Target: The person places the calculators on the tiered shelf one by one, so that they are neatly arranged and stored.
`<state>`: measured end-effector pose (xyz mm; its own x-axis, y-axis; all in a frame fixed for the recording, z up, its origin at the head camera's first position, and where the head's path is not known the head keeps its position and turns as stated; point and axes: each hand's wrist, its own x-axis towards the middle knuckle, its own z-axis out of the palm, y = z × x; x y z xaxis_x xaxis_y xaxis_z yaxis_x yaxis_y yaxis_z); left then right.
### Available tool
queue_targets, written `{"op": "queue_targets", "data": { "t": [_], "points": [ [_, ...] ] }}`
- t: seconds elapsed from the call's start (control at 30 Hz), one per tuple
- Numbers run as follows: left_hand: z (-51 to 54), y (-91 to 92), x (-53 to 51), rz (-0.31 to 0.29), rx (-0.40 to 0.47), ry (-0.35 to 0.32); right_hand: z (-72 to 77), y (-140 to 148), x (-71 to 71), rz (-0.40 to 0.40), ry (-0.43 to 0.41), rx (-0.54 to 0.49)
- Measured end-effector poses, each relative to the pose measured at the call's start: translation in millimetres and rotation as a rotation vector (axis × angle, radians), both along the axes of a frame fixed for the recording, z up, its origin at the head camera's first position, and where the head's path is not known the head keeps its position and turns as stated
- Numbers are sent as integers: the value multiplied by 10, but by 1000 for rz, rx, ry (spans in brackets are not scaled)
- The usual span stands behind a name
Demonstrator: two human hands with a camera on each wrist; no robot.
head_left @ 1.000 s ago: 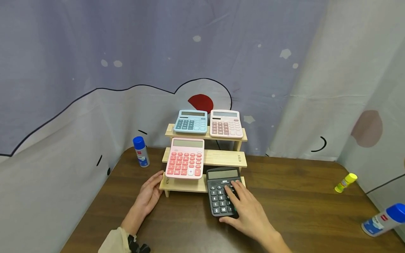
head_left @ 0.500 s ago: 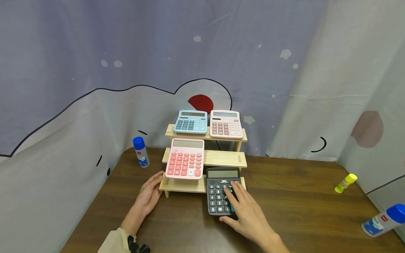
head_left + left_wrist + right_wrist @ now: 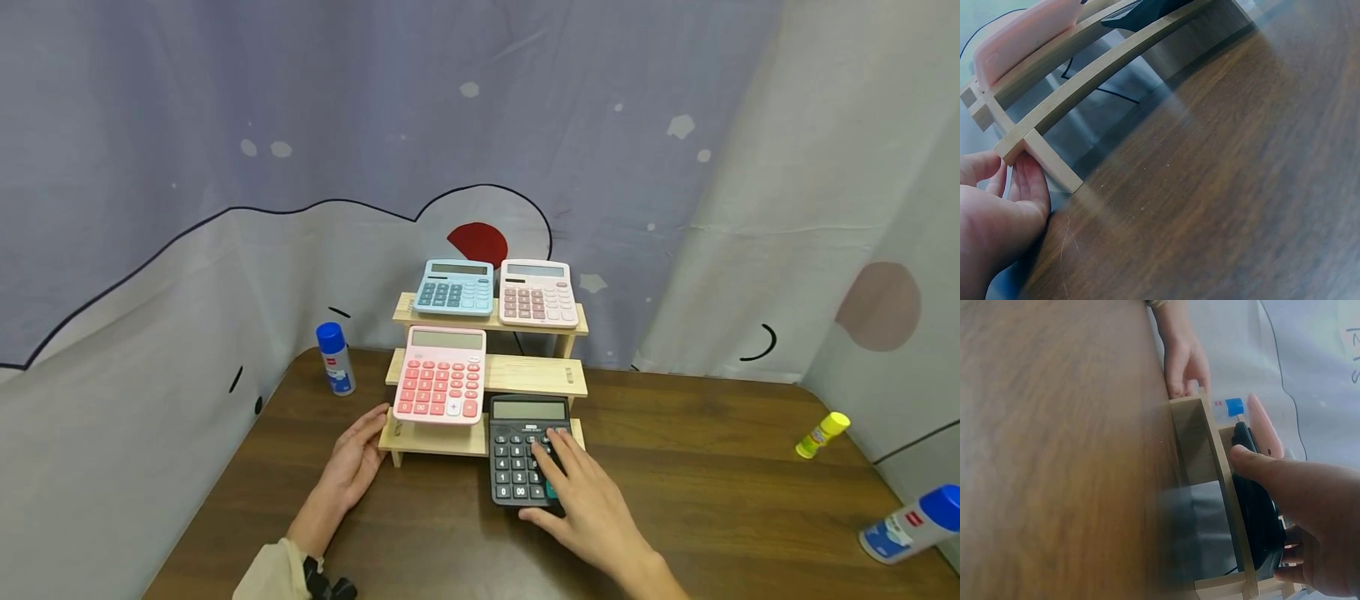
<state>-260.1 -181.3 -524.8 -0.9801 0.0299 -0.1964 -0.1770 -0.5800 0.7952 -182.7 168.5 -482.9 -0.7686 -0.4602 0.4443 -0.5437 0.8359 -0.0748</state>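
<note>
A black calculator leans on the right half of the lowest tier of a light wooden stepped stand. My right hand grips it, thumb at its lower edge and fingers across its upper right keys. In the right wrist view, the thumb lies over one edge of the dark calculator. My left hand holds the left end of the lowest shelf. Seen from the left wrist, thumb and fingers pinch that shelf end. Left of the black calculator, a pink calculator rests tilted on the stand.
A blue calculator and a pale pink one lean on the top tier. A blue-capped bottle stands back left. At right are a yellow glue stick and another blue-capped bottle, on the brown table.
The black calculator has turned from slightly askew to straight, its lower edge shifting left and up a little. The right hand stays on it; the left hand has not moved.
</note>
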Motion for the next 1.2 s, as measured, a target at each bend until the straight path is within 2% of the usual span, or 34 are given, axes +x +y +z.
{"op": "queue_targets", "data": {
  "t": [0.27,0.53,0.9,1.2],
  "points": [
    [3,4,2,-4,1,9,-40,-38,-8,-35,-3,-38],
    [-3,4,5,-4,8,11,-45,-34,-15,-28,-29,-72],
    [-14,19,8,-3,12,17,-57,-46,-3,-36,-6,-60],
    [-4,15,9,2,0,11,-25,-56,16,-42,-52,-34]
  ]
}}
